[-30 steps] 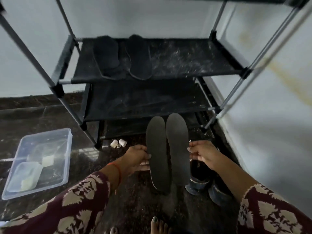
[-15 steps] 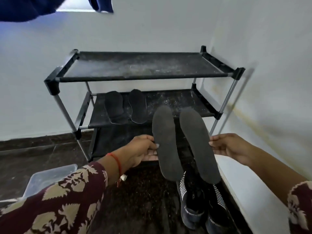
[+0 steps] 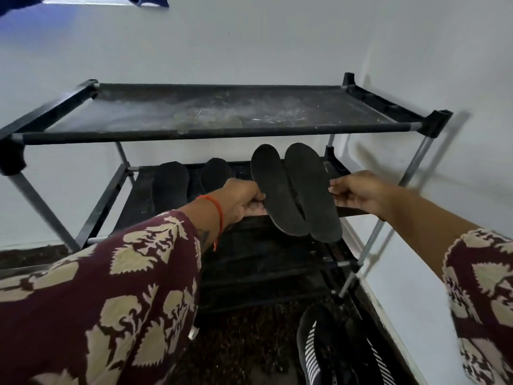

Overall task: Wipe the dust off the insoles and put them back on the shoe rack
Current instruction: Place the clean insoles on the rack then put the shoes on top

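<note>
Striped sneakers (image 3: pixel 327 354) seen nearest, on floor beside shoe rack (image 3: pixel 216 132). Two dark insoles held side by side over front edge of middle shelf (image 3: pixel 337 169) — left insole (image 3: pixel 273 190) pinched by left hand (image 3: pixel 241 200), right insole (image 3: pixel 311 190) by right hand (image 3: pixel 358 191). Not yet laid down. Farther back, another insole pair (image 3: pixel 191 179) already placed. Wiping judged finished for held pair — only release left.

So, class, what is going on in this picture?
A person holds two dark insoles side by side, the left hand gripping the left insole and the right hand the right insole. They are at the shoe rack's middle shelf, where another pair of insoles already lies.
</note>
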Action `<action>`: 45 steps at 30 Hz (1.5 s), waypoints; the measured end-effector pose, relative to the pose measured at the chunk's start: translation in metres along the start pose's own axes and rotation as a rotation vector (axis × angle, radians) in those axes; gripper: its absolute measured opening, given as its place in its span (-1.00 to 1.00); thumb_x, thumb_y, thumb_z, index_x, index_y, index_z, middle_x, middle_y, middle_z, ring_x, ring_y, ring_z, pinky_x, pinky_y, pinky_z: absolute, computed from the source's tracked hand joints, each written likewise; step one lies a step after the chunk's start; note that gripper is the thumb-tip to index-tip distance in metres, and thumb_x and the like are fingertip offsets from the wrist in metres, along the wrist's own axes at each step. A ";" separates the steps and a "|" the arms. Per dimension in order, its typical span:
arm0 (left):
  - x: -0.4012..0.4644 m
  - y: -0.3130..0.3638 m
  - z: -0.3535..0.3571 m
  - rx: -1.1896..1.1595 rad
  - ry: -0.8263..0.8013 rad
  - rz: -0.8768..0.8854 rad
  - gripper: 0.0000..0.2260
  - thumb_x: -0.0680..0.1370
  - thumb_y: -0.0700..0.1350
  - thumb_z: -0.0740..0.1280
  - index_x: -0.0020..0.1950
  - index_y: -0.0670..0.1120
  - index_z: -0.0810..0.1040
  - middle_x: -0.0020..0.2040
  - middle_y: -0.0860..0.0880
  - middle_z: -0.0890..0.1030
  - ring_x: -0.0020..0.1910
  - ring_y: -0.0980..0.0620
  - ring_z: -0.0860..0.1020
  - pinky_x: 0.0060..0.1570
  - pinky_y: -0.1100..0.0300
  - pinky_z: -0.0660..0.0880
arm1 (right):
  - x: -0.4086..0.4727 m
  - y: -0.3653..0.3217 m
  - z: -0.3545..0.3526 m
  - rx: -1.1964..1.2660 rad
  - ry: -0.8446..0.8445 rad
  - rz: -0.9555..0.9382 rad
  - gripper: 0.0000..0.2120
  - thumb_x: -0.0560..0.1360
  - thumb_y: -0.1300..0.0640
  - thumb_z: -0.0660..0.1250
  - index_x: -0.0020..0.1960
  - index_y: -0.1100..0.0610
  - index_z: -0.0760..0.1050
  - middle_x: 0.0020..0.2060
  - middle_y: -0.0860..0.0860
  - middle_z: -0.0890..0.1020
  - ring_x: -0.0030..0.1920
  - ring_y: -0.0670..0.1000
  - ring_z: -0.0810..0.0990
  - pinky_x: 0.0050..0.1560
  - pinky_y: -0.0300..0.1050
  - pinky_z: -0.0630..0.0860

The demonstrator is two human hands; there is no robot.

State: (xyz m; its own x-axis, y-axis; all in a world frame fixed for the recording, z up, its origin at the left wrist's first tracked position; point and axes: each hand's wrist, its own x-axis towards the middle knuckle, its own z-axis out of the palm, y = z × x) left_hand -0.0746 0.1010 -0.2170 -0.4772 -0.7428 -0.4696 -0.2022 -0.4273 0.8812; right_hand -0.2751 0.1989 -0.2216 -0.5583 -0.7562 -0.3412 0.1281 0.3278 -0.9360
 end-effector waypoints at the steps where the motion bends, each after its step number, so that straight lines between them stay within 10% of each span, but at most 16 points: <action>1: 0.008 0.002 0.001 0.014 0.008 0.006 -0.84 0.56 -0.45 0.15 -0.07 -0.29 0.50 -0.14 -0.14 0.58 -0.08 -0.09 0.61 -0.09 0.04 0.55 | 0.011 0.000 0.001 0.001 0.010 0.003 -0.79 0.48 0.49 0.19 -0.17 0.25 0.49 -0.23 0.09 0.60 -0.21 0.00 0.59 -0.16 -0.11 0.58; 6: 0.039 0.000 0.003 0.063 0.034 0.026 -0.78 0.56 -0.47 0.14 0.15 -0.32 0.45 -0.20 -0.15 0.54 -0.13 -0.11 0.61 -0.29 0.10 0.57 | 0.052 0.007 0.006 -0.056 0.049 -0.008 -0.81 0.46 0.49 0.21 -0.19 0.23 0.44 -0.23 0.07 0.55 -0.20 0.01 0.57 -0.02 -0.08 0.57; 10: 0.050 -0.005 0.000 0.088 0.054 0.070 -0.76 0.53 -0.49 0.16 0.14 -0.32 0.46 -0.01 -0.18 0.52 -0.26 -0.08 0.55 -0.53 0.17 0.55 | 0.065 0.009 0.004 -0.103 0.068 -0.002 -0.81 0.46 0.50 0.21 -0.15 0.24 0.45 -0.21 0.07 0.56 -0.17 0.03 0.58 -0.27 -0.15 0.57; 15: 0.050 -0.007 0.004 0.100 0.074 0.078 -0.88 0.54 -0.47 0.18 -0.02 -0.31 0.45 -0.13 -0.16 0.51 -0.25 -0.08 0.54 -0.61 0.23 0.49 | 0.071 0.019 0.005 -0.107 0.116 -0.026 -0.83 0.45 0.48 0.23 -0.18 0.25 0.45 -0.23 0.09 0.54 -0.23 0.03 0.56 -0.11 -0.08 0.58; 18: 0.046 -0.005 0.009 0.133 0.109 0.067 -0.88 0.57 -0.39 0.22 -0.15 -0.25 0.43 -0.17 -0.12 0.50 -0.18 -0.09 0.58 -0.40 0.20 0.57 | 0.064 0.022 0.007 -0.071 0.128 -0.035 -0.89 0.51 0.40 0.23 -0.15 0.24 0.44 -0.25 0.08 0.53 -0.30 -0.02 0.56 -0.35 -0.22 0.59; 21: 0.036 0.000 0.011 0.235 0.176 0.077 -0.77 0.57 -0.26 0.27 0.21 -0.27 0.46 0.10 -0.17 0.53 0.09 -0.14 0.56 -0.07 0.09 0.55 | 0.051 0.019 0.005 -0.062 0.104 -0.030 -0.89 0.56 0.25 0.25 0.03 0.29 0.45 -0.20 0.11 0.53 -0.25 -0.01 0.56 -0.31 -0.27 0.57; 26: 0.003 0.002 0.021 0.421 0.278 0.209 -0.67 0.53 -0.09 0.35 0.24 -0.20 0.45 -0.04 -0.08 0.51 -0.21 0.02 0.49 -0.04 0.05 0.60 | 0.010 0.010 -0.009 -0.062 0.150 -0.092 -0.64 0.54 0.12 0.28 0.22 0.35 0.40 0.04 0.21 0.54 -0.05 0.11 0.59 -0.05 -0.13 0.54; 32: -0.056 -0.026 0.048 0.610 0.272 0.431 -0.50 0.53 0.07 0.33 0.41 -0.10 0.37 0.33 -0.08 0.46 0.26 -0.08 0.45 0.24 0.09 0.44 | -0.064 0.016 -0.020 -0.116 0.156 -0.194 -0.61 0.49 -0.04 0.33 0.14 0.25 0.46 0.01 0.13 0.60 -0.02 0.07 0.61 0.03 -0.10 0.57; 45: -0.094 -0.183 0.091 0.905 -0.021 0.386 -0.45 0.55 0.10 0.30 0.47 -0.06 0.27 0.42 -0.08 0.33 0.36 -0.07 0.36 0.29 0.10 0.31 | -0.153 0.160 -0.066 -0.317 0.287 -0.158 -0.58 0.37 -0.23 0.36 0.11 0.01 0.57 0.01 -0.08 0.62 0.02 -0.04 0.61 0.11 -0.09 0.52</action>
State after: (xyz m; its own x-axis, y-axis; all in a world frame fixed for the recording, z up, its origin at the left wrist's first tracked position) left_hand -0.0705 0.2965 -0.3295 -0.6615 -0.7353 -0.1475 -0.6039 0.4056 0.6861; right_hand -0.2235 0.4046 -0.3135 -0.7612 -0.6379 -0.1169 -0.2091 0.4120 -0.8869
